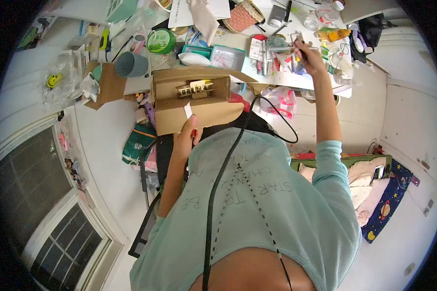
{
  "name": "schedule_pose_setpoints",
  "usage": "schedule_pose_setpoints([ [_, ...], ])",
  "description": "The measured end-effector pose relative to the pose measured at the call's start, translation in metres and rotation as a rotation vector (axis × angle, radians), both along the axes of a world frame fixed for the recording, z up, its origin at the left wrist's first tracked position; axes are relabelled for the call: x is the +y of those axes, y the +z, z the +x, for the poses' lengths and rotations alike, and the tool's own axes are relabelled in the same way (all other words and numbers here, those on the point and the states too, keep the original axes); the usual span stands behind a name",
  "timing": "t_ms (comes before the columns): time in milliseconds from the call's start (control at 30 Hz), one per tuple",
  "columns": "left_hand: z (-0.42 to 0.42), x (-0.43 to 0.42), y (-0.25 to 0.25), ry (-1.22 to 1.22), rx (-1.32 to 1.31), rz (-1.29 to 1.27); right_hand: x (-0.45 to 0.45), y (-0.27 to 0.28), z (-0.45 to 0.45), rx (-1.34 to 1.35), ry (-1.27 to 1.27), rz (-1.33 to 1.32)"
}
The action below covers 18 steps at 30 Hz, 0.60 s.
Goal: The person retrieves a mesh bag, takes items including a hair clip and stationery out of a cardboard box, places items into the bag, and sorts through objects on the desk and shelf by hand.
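My left hand (185,137) curled at near flap of cardboard box (211,109); right hand (310,58) over cluttered desk (289,81). Cannot tell either grip.

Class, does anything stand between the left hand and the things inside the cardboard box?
Yes: the box's near side stands between the left hand and the things inside; nothing visible covers the open top.

Right hand (310,59) — too small to tell what it holds; pieces (194,89) in cardboard box (172,119) likewise.
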<state>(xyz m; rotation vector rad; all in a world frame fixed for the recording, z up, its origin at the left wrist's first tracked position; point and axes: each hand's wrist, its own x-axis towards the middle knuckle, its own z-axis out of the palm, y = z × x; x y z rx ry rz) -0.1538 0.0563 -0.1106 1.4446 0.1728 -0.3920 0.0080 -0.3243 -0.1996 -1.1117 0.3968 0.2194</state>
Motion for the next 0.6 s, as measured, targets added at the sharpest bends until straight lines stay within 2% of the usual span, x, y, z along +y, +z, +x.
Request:
schedule_pose_setpoints([
  [67, -0.002, -0.002, 0.000, 0.052, 0.024, 0.031, -0.007, -0.027, 0.004, 0.069, 0.049, 0.079],
  [100, -0.003, -0.001, 0.000, 0.054, 0.025, 0.036, -0.007, -0.037, 0.006, 0.145, -0.001, 0.020],
  [233, -0.003, -0.006, 0.005, 0.114, 0.038, -0.041, -0.001, -0.015, 0.002, 0.139, 0.099, 0.002],
  [333, -0.002, -0.008, 0.005, 0.111, 0.033, -0.035, -0.018, -0.039, 0.008, 0.070, 0.249, -0.134],
  [467, -0.001, -0.010, 0.002, 0.129, 0.067, 0.000, -0.032, -0.058, 0.016, 0.131, 0.128, -0.460],
  [500, -0.001, -0.010, 0.001, 0.131, 0.074, 0.004, -0.035, -0.059, 0.017, 0.124, 0.146, -0.652],
  [600, 0.000, -0.008, 0.001, 0.109, 0.078, 0.045, -0.041, -0.058, 0.019, 0.110, 0.135, -0.645],
])
